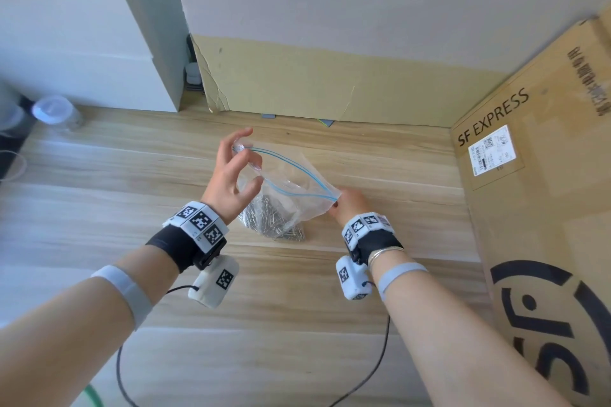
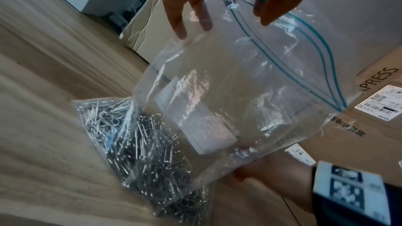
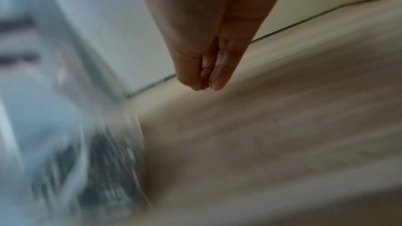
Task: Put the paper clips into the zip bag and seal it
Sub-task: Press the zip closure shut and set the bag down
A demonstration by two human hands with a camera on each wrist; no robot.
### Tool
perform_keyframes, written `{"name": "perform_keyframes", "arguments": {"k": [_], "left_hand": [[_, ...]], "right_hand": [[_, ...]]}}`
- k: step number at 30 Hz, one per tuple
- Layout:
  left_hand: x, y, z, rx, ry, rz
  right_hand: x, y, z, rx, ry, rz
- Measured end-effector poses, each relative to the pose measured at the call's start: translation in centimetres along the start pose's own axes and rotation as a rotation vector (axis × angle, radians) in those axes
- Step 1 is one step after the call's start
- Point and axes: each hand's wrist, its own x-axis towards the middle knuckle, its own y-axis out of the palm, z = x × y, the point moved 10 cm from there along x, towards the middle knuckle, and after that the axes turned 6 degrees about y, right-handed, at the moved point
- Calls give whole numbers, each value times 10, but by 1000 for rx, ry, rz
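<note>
- The clear plastic zip bag with the blue double-line seal (image 1: 291, 182) hangs lifted over the middle of the pale wood-grain table (image 1: 99, 201), its lower part sagging onto the surface.
- The left hand (image 1: 231, 175) pinches the far end of the seal between thumb and forefinger, the other fingers spread loose.
- The right hand (image 1: 350, 205) is clamped on the near end of the seal, fingers pressed together on the corner; its wrist view is blurred, but the fingertips are closed on plastic.
- The silver wire paper clips (image 2: 139, 152) lie heaped at the bag's bottom, down near the left wrist; from the left wrist view they look to be inside the plastic, though I cannot rule out strays beside it.
- The key relation: the seal's long axis runs from the left fingers, far and higher, to the right fingers, near and lower, and the two blue lines bow apart between them, so the mouth is open.
- My read: loading looks done, and closing calls for one hand to run along that axis while the other anchors.
- A tall brown cardboard box printed "SF EXPRESS" (image 1: 535, 195) stands along the table's right edge.
</note>
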Motion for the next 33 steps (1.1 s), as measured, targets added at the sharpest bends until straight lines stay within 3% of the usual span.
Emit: {"name": "perform_keyframes", "arguments": {"k": [4, 8, 11, 14, 19, 23, 29, 33], "left_hand": [[-1, 2, 3, -31, -46, 11], [0, 8, 0, -50, -77, 15], [0, 13, -5, -48, -71, 22], [-1, 13, -8, -44, -72, 28], [-6, 3, -10, -5, -60, 1], [-7, -4, -8, 15, -62, -18], [2, -6, -25, -109, -85, -59], [6, 1, -37, -203, -71, -16]], "right_hand": [[-13, -74, 11, 370, -96, -269], [-44, -138, 57, 570, -343, -317], [-65, -149, 96, 564, -464, -280], [-72, -128, 123, 371, -532, -232], [-65, -109, 106, 192, -441, -308], [-48, -84, 73, 22, -163, -79], [-50, -109, 70, 104, -162, -115], [-53, -123, 62, 90, -172, -66]]}}
